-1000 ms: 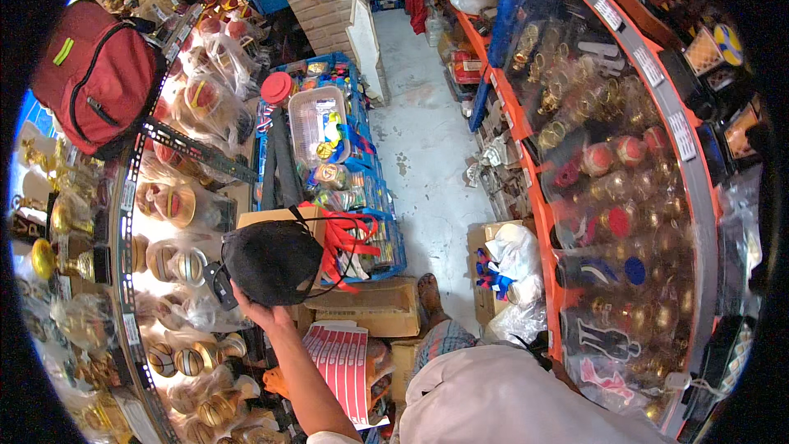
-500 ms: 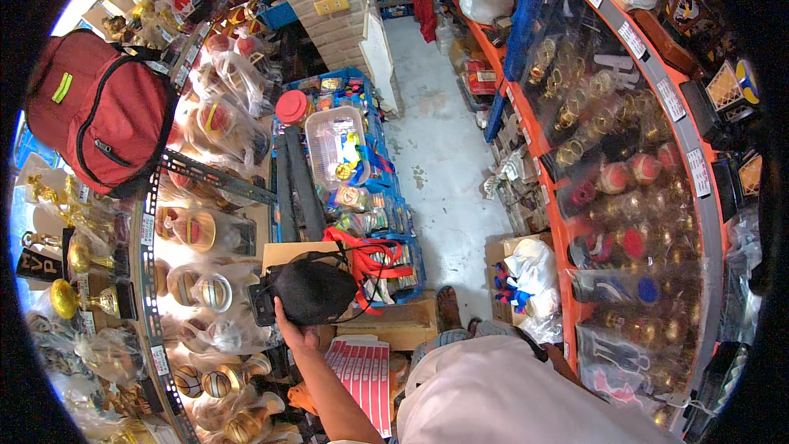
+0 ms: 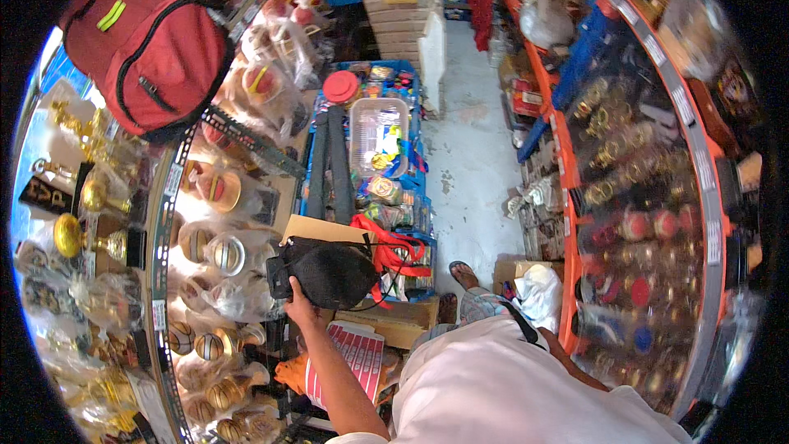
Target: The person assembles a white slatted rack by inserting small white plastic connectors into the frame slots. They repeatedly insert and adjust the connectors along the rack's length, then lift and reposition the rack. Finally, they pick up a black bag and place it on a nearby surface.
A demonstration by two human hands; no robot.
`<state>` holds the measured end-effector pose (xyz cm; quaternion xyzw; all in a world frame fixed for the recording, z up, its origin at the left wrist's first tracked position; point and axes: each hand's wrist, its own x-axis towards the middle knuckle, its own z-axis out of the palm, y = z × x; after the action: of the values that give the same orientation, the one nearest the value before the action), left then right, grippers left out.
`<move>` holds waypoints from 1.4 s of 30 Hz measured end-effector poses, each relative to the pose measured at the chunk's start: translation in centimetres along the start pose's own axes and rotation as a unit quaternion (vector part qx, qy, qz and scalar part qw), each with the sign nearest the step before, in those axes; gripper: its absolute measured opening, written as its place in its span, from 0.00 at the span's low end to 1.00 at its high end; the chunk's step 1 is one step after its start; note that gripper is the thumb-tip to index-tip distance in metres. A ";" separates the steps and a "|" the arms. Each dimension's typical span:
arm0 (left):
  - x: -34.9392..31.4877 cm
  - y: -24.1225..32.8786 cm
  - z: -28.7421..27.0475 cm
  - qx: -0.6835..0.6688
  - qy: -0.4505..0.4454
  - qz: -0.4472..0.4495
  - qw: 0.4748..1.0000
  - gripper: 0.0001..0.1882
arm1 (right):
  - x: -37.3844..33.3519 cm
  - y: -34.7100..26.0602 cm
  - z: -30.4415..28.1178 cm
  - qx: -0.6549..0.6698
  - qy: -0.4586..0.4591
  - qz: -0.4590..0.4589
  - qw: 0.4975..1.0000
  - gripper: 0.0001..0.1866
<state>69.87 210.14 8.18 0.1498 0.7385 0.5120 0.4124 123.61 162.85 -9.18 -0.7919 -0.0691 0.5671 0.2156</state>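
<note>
My left hand (image 3: 302, 306) grips a black cloth pouch (image 3: 333, 271) by its left side, where a small dark box-shaped piece (image 3: 279, 278) sits. Thin black cords loop out from the pouch's right side. Its underside and most of my fingers are hidden. Behind it is a cardboard flap (image 3: 316, 228), with red straps (image 3: 386, 238) to the right. My right forearm (image 3: 567, 358) hangs beside my white shirt; the fingers of that hand cannot be made out.
Shelves of bagged trophies (image 3: 215, 259) line the left, with a red backpack (image 3: 152, 53) on top. Blue crates (image 3: 422, 205) hold medals and a clear plastic tub (image 3: 380, 111). A grey floor aisle (image 3: 472, 173) runs ahead. Orange-edged shelves (image 3: 567, 164) stand right. A red-and-white striped sheet (image 3: 349, 362) lies below.
The whole view has shifted, so the shelves and crates sit further right. My left hand keeps hold of the pouch. One of my feet has stepped forward into the aisle.
</note>
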 end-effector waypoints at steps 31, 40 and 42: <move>-35.1 -28.1 -4.3 0.097 0.149 -0.284 0.942 0.24 | 34.2 -38.3 0.5 -0.449 -0.495 -0.401 0.627 0.16; -53.1 -44.9 -2.4 0.064 0.250 -0.352 0.900 0.33 | 19.4 -46.2 15.0 -0.629 -0.300 -0.049 0.715 0.24; -53.7 -45.7 -2.1 0.046 0.265 -0.392 0.880 0.32 | 16.5 -45.7 17.2 -0.716 -0.311 0.007 0.626 0.27</move>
<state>110.46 154.54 -7.27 -0.2744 0.8411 0.2945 0.3613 119.50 214.21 -8.84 -0.4739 -0.5107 0.5529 -0.4571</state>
